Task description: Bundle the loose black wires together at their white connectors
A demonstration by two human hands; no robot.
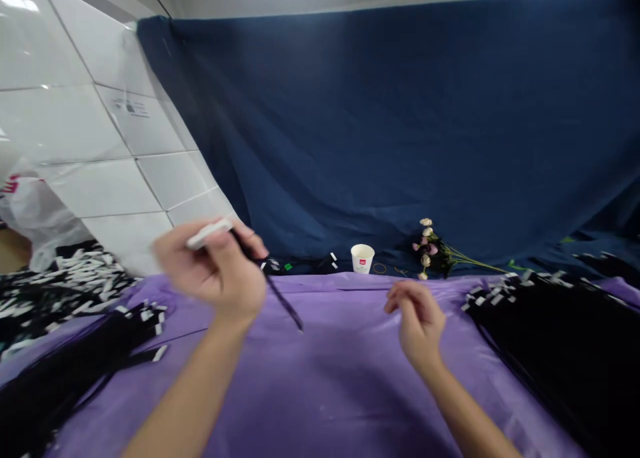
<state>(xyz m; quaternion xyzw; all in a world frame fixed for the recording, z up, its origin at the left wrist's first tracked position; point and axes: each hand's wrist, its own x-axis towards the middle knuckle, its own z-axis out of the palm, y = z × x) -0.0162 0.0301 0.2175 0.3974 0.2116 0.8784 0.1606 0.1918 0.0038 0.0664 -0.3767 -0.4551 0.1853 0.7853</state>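
Note:
My left hand [215, 265], smeared by motion, is closed on a thin black cord [283, 298] with a white end piece [209, 233]. The white end lies at the thumb, and the cord slants down to the right over the purple cloth [320, 391]. Above the same cloth, to the right, my right hand [419, 318] has its fingers curled in, and nothing shows in them. A bundle of black cords with white ends [90, 345] lies near my left forearm. Right of my right hand is a larger bundle of black cords [555, 351], also white-tipped.
A paper cup [363, 259] stands at the cloth's far edge, with artificial flowers [427, 248] lying to its right. Behind hangs a dark blue curtain [390, 125]. White boxes [110, 131] are stacked at left, beside a plastic bag [40, 211] and a heap of white-tipped cords [65, 288].

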